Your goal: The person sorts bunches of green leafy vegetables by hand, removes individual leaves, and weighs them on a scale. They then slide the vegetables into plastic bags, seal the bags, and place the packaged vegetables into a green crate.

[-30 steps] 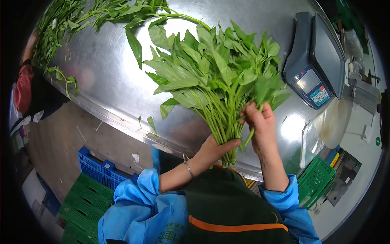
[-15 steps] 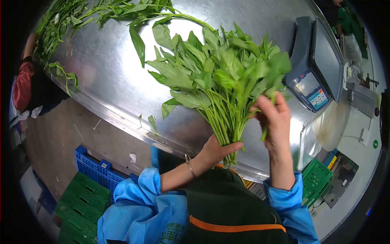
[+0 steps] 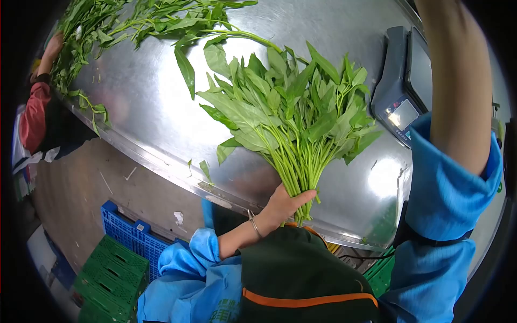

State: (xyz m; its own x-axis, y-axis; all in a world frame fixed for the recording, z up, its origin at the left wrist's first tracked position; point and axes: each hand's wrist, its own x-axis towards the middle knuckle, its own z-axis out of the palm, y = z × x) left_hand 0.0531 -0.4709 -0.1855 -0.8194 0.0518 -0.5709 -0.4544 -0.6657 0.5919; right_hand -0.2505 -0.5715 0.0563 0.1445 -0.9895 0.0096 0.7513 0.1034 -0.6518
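My left hand [image 3: 286, 204] is closed around the lower stems of a bunch of water spinach [image 3: 301, 118], whose leaves fan out away from me over the steel table. Cut stem ends stick out below my fingers, near the table's front edge. A bracelet circles my left wrist. My right forearm [image 3: 458, 70] stretches up past the top edge of the picture, so the right hand itself is hidden beyond the frame.
More greens [image 3: 156, 21] lie along the far left of the steel table [image 3: 145, 102], where another person's hand [image 3: 53, 47] rests. A scale [image 3: 396, 86] stands at the right, partly behind my arm. Green crates [image 3: 110, 274] and a blue crate [image 3: 132, 229] sit below left.
My right hand has left the side of the bunch and gone up and right out of view. My left hand keeps its hold on the stems. The other person's hand has come into view.
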